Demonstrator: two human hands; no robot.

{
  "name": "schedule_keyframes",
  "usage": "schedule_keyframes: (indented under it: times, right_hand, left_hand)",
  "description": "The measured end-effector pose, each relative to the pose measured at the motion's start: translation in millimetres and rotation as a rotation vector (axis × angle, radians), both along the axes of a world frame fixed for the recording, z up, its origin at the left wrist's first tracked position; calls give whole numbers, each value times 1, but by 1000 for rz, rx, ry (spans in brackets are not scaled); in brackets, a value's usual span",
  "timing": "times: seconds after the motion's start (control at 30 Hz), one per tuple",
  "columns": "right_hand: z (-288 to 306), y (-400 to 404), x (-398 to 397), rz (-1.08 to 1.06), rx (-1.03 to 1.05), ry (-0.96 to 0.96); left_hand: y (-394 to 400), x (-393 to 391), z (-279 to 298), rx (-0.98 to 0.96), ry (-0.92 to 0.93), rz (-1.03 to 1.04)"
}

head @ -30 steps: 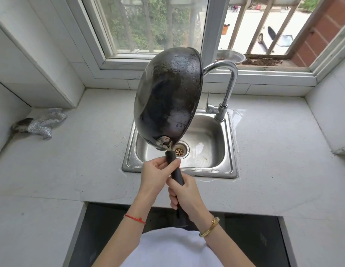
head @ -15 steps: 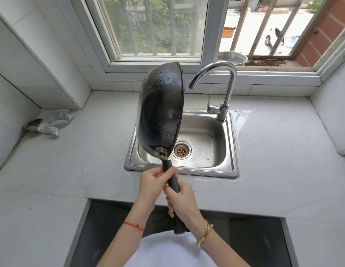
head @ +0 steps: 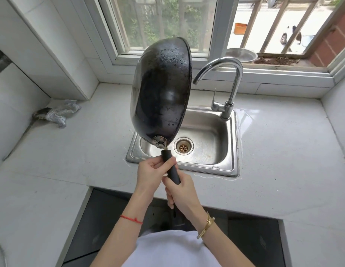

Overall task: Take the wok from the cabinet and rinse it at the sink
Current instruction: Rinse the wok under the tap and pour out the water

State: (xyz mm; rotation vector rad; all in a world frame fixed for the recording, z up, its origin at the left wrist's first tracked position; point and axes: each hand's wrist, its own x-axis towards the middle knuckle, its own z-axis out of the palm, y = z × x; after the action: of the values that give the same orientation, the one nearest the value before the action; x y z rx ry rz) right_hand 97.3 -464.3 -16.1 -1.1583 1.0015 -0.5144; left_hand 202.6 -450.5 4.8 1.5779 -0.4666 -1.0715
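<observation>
A black wok (head: 160, 89) stands almost on edge above the left part of the steel sink (head: 210, 164), its wet dark underside facing me and its bowl hidden. Its black handle (head: 170, 166) points down toward me. My left hand (head: 150, 172) grips the handle near the top. My right hand (head: 182, 191) grips it lower down. No water runs from the chrome tap (head: 225, 78), which arches to the wok's right.
A crumpled silvery cloth (head: 59, 113) lies on the pale counter (head: 71, 160) at the back left. A metal bowl (head: 240, 54) sits on the window ledge. A wet patch spreads right of the sink. A dark opening is below the counter's front edge.
The wok has turned about its handle, from nearly edge-on half a second ago to showing more of its underside. Both hands keep their grip on the handle.
</observation>
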Motion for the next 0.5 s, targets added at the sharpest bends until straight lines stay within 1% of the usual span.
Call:
schedule_keyframes:
  times: [0.23,0.33,0.43,0.5]
  right_hand:
    - [2,-1,-10,9,-100,58]
    - [1,3,-12,4,-236,124]
    - [-8,6,-15,-36,-400,212]
    - [-15,10,-16,-59,-471,265]
  left_hand:
    - [0,-10,0,-24,74,37]
    - [1,-13,-2,-4,93,37]
    - [2,-18,-10,28,93,-21]
    - [5,-19,-15,33,110,-63]
